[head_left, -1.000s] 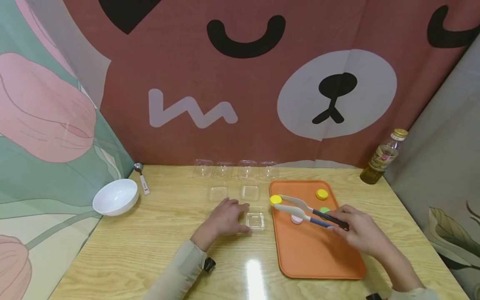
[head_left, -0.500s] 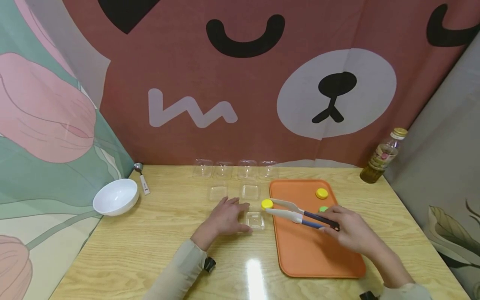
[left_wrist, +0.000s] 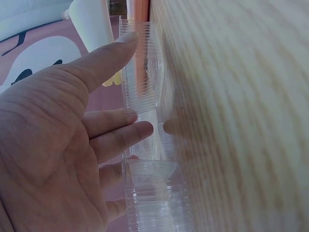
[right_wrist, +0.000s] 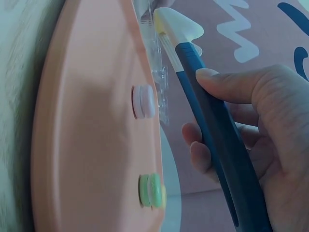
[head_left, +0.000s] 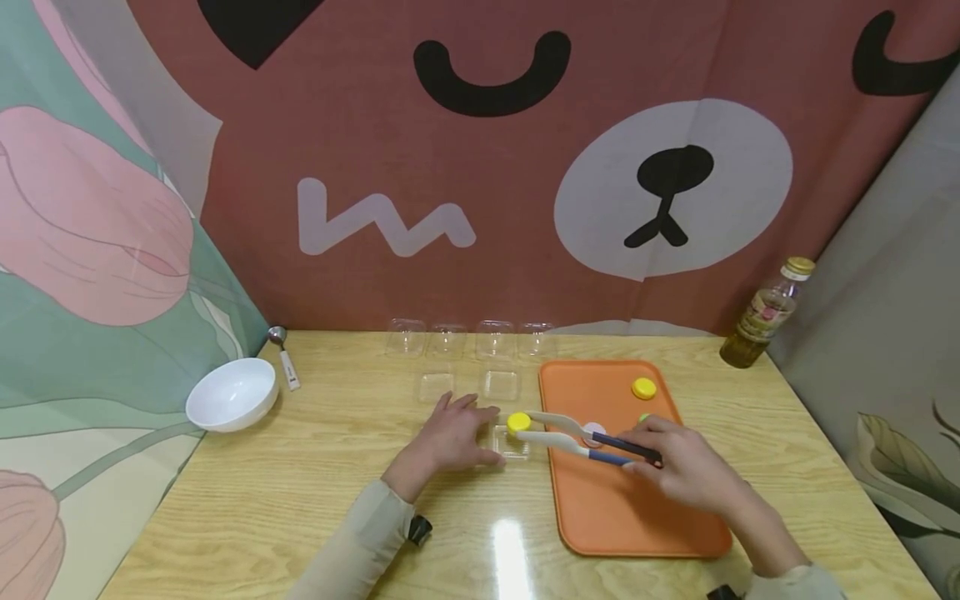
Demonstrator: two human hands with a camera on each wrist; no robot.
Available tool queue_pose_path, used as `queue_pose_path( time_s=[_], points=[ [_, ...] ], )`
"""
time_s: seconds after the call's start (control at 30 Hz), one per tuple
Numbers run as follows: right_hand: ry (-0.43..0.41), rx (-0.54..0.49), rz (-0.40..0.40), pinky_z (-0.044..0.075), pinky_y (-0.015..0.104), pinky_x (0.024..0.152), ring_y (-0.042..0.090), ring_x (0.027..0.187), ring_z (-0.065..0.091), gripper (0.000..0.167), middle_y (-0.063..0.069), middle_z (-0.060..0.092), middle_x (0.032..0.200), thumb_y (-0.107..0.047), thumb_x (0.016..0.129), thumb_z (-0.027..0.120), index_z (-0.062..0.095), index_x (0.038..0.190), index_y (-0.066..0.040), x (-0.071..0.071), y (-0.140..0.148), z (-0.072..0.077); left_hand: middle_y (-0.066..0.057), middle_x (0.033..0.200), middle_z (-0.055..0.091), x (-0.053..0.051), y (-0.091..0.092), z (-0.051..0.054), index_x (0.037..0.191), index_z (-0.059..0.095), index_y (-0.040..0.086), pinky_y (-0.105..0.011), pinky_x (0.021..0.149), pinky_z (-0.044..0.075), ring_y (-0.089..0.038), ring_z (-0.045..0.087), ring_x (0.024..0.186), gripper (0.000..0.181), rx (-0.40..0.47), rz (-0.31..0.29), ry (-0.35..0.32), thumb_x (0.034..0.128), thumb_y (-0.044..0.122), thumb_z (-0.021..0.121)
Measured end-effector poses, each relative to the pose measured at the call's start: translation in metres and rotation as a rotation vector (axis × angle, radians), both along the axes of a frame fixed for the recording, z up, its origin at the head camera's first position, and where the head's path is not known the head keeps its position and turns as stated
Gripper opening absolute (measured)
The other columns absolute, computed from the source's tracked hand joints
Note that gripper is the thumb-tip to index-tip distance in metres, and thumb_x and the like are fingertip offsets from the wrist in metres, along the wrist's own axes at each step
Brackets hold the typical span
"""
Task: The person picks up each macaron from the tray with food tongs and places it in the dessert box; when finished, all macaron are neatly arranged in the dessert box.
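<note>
My right hand [head_left: 678, 467] grips food tongs [head_left: 558, 442] with pale tips and dark blue handles. Between those tips a yellow macaron [head_left: 518, 423] is held over a small clear plastic box [head_left: 512, 448]. My left hand [head_left: 450, 433] lies at the box's left side, its thumb and fingers spread; in the left wrist view its thumb [left_wrist: 113, 55] reaches the ribbed wall of the clear box [left_wrist: 140, 72]. On the orange tray [head_left: 637, 521] sit a pink macaron [head_left: 594, 433], another yellow macaron [head_left: 643, 388] and a green macaron [right_wrist: 150, 190], mostly covered by my right hand in the head view.
Several more clear boxes [head_left: 500, 383] stand in rows behind my left hand, towards the curtain. A white bowl [head_left: 232, 395] and a measuring spoon [head_left: 285, 358] are at the left. An oil bottle [head_left: 767, 315] stands in the back right corner.
My right hand has carried the tongs and yellow macaron leftward and nearer, from the tray's left edge to above the clear box. The left hand has stayed almost still.
</note>
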State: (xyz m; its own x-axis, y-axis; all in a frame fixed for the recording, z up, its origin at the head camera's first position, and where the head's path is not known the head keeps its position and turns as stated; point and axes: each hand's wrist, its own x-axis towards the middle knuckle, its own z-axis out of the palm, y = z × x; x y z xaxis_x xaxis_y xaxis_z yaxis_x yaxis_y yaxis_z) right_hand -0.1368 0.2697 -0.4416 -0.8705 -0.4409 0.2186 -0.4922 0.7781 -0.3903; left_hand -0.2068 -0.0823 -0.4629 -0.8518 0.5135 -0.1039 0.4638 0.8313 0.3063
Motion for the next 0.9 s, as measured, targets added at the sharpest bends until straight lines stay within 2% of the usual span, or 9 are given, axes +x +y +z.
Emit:
queue_pose_path(
  time_s=[0.4, 0.63, 0.9],
  points=[
    [-0.068, 0.005, 0.015, 0.041, 0.019, 0.059, -0.002, 0.073, 0.048, 0.031, -0.01, 0.063, 0.098, -0.022, 0.088, 0.08, 0.076, 0.118, -0.017, -0.0027, -0.0035, 0.001, 0.003, 0.146, 0.061, 0.0, -0.0001, 0.0004, 0.146, 0.056, 0.02, -0.061, 0.125, 0.017, -0.03, 0.04, 0.149, 0.08, -0.009, -0.004, 0.012, 0.0793, 0.059, 0.08],
    [-0.075, 0.026, 0.017, 0.041, 0.019, 0.058, -0.002, 0.073, 0.048, 0.032, -0.008, 0.063, 0.098, -0.022, 0.087, 0.08, 0.075, 0.118, -0.015, -0.0024, -0.0041, 0.0042, 0.003, 0.146, 0.061, 0.0006, -0.0002, 0.0003, 0.146, 0.056, 0.02, -0.061, 0.126, 0.017, -0.03, 0.039, 0.149, 0.08, -0.006, -0.006, 0.01, 0.0795, 0.059, 0.08],
    [-0.108, 0.051, -0.005, 0.04, 0.018, 0.056, 0.0, 0.071, 0.047, 0.034, -0.009, 0.061, 0.099, -0.023, 0.088, 0.08, 0.074, 0.121, -0.014, -0.0031, -0.0055, 0.0083, 0.003, 0.146, 0.061, 0.0015, 0.0001, 0.0024, 0.146, 0.056, 0.02, -0.062, 0.126, 0.015, -0.03, 0.039, 0.149, 0.079, -0.006, -0.003, 0.007, 0.0796, 0.057, 0.08]
  ],
)
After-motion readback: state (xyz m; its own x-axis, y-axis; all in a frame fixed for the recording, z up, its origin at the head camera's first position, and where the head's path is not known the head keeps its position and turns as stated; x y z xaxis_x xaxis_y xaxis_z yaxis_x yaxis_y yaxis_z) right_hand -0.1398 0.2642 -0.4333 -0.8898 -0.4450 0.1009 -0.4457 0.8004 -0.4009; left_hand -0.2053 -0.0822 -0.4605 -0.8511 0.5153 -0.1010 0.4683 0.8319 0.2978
